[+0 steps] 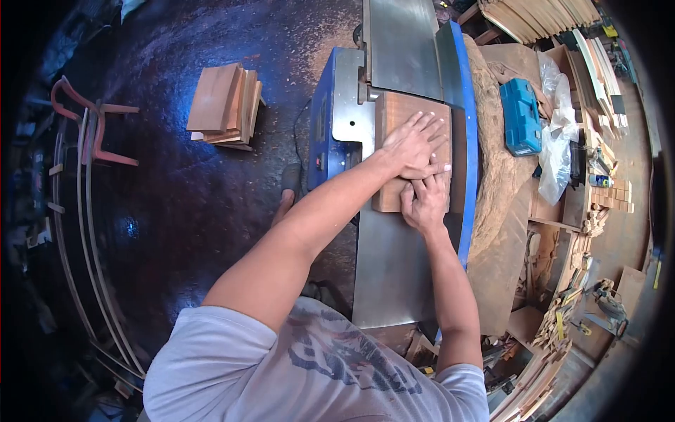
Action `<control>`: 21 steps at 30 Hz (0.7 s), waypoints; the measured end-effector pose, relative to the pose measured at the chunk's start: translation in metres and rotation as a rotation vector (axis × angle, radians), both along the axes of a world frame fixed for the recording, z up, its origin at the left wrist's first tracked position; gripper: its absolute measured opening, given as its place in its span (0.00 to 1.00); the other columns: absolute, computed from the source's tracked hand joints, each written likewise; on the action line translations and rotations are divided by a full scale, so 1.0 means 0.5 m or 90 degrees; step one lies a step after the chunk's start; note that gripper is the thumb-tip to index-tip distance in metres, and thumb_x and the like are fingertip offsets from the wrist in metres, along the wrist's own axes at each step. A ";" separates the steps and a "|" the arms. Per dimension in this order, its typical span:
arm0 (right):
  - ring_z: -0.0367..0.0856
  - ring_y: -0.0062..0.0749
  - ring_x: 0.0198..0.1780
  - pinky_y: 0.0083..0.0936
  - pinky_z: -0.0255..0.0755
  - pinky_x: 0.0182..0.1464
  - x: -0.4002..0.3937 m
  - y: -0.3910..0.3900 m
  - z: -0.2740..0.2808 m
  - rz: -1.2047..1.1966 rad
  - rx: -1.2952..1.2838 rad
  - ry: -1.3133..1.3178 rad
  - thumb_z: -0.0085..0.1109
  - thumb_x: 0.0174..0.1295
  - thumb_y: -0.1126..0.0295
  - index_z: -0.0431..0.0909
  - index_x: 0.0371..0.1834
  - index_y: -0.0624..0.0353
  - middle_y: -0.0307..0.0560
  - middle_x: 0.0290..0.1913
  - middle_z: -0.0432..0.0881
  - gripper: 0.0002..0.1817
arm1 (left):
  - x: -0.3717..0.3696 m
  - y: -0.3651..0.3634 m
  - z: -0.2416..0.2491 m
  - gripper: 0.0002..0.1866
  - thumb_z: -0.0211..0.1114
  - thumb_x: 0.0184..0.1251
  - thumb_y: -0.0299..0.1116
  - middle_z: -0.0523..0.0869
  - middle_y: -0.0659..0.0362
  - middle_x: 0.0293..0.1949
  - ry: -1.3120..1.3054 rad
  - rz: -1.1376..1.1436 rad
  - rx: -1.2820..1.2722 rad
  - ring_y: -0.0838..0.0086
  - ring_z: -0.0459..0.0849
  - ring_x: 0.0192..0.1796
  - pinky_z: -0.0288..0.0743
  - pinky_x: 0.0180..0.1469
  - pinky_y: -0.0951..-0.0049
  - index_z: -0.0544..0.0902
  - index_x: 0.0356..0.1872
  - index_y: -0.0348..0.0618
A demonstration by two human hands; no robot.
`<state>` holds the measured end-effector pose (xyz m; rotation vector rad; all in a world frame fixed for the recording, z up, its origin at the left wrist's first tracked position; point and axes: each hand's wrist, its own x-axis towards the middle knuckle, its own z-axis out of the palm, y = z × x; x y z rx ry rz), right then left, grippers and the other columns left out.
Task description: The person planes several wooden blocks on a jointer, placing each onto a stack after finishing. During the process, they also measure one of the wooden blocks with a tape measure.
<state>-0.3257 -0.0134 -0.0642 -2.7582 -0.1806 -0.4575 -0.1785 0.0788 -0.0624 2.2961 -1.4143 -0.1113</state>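
A thick brown wooden board (389,116) lies flat on the metal bed of a blue jointer (383,274), beside its long blue fence (460,141). My left hand (413,146) rests palm down on the board, fingers stretched out and spread. Just behind it, my right hand (425,202) bears on the board's near end with its fingers bent and closed against the wood. The two hands touch each other. What lies under my palms and the board's underside are hidden.
Left of the machine, a stack of boards (219,102) stands near a red chair frame (98,133). On the right are a rough wood slab (492,176), a teal tool case (520,116), a plastic bag (559,137) and many wood offcuts (562,302). Shavings (330,42) litter the floor.
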 end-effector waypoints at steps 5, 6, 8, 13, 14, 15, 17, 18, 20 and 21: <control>0.71 0.76 0.73 0.62 0.66 0.74 0.010 0.001 0.007 -0.007 -0.008 -0.008 0.60 0.59 0.73 0.86 0.57 0.62 0.66 0.64 0.81 0.21 | 0.010 -0.002 0.002 0.44 0.44 0.79 0.68 0.63 0.43 0.83 0.002 0.002 -0.016 0.48 0.54 0.86 0.43 0.88 0.48 0.71 0.79 0.42; 0.71 0.76 0.73 0.62 0.67 0.74 0.010 0.003 0.009 -0.007 -0.008 -0.005 0.60 0.59 0.73 0.87 0.56 0.62 0.66 0.63 0.81 0.21 | 0.010 -0.002 -0.001 0.44 0.44 0.79 0.68 0.63 0.43 0.83 0.000 0.000 -0.014 0.48 0.54 0.86 0.43 0.88 0.48 0.71 0.79 0.42; 0.71 0.76 0.73 0.61 0.68 0.73 0.017 0.002 0.012 -0.007 -0.011 -0.005 0.60 0.59 0.73 0.87 0.56 0.61 0.65 0.63 0.81 0.21 | 0.016 -0.004 -0.002 0.44 0.45 0.78 0.68 0.63 0.43 0.83 -0.011 -0.004 -0.015 0.48 0.54 0.86 0.43 0.88 0.48 0.71 0.79 0.41; 0.71 0.76 0.73 0.61 0.68 0.72 0.022 0.003 0.015 -0.008 -0.019 0.002 0.60 0.59 0.73 0.88 0.55 0.61 0.65 0.62 0.82 0.20 | 0.019 -0.005 0.000 0.44 0.45 0.78 0.69 0.64 0.44 0.83 0.006 0.001 -0.009 0.48 0.56 0.86 0.44 0.88 0.49 0.73 0.78 0.41; 0.71 0.76 0.73 0.61 0.68 0.72 0.027 0.002 0.019 -0.007 -0.020 0.000 0.60 0.60 0.73 0.88 0.55 0.61 0.65 0.62 0.82 0.20 | 0.023 -0.007 -0.001 0.44 0.45 0.78 0.69 0.64 0.44 0.83 0.005 0.003 -0.012 0.48 0.56 0.86 0.44 0.88 0.49 0.73 0.78 0.41; 0.71 0.76 0.73 0.61 0.68 0.72 0.029 0.003 0.020 -0.008 -0.022 0.000 0.60 0.60 0.73 0.88 0.55 0.61 0.65 0.62 0.82 0.19 | 0.024 -0.008 -0.002 0.44 0.45 0.78 0.69 0.64 0.44 0.83 0.005 0.004 -0.013 0.48 0.56 0.86 0.44 0.88 0.49 0.73 0.78 0.41; 0.71 0.75 0.73 0.60 0.68 0.72 0.032 0.002 0.020 -0.009 -0.026 0.001 0.60 0.60 0.73 0.88 0.54 0.61 0.65 0.61 0.82 0.19 | 0.026 -0.009 -0.005 0.45 0.44 0.78 0.70 0.64 0.44 0.83 0.005 0.008 -0.014 0.48 0.56 0.86 0.44 0.88 0.49 0.74 0.77 0.41; 0.71 0.76 0.73 0.62 0.67 0.73 0.033 0.001 0.018 -0.007 -0.022 0.003 0.60 0.58 0.73 0.88 0.56 0.60 0.65 0.62 0.82 0.21 | 0.028 -0.009 -0.005 0.45 0.44 0.78 0.71 0.64 0.43 0.83 0.005 0.007 -0.017 0.48 0.56 0.86 0.44 0.88 0.49 0.74 0.77 0.41; 0.71 0.77 0.73 0.65 0.65 0.74 0.036 -0.005 0.009 -0.003 -0.012 0.009 0.60 0.55 0.72 0.87 0.58 0.60 0.64 0.63 0.81 0.24 | 0.033 -0.008 -0.004 0.46 0.44 0.77 0.71 0.64 0.43 0.83 0.007 0.007 -0.024 0.48 0.56 0.86 0.44 0.88 0.49 0.74 0.77 0.41; 0.71 0.76 0.73 0.65 0.65 0.74 0.040 -0.006 0.008 -0.001 -0.019 0.009 0.60 0.55 0.72 0.86 0.58 0.60 0.64 0.64 0.81 0.24 | 0.036 -0.008 -0.006 0.46 0.43 0.77 0.72 0.64 0.43 0.83 0.002 0.009 -0.022 0.48 0.56 0.86 0.44 0.88 0.49 0.74 0.77 0.41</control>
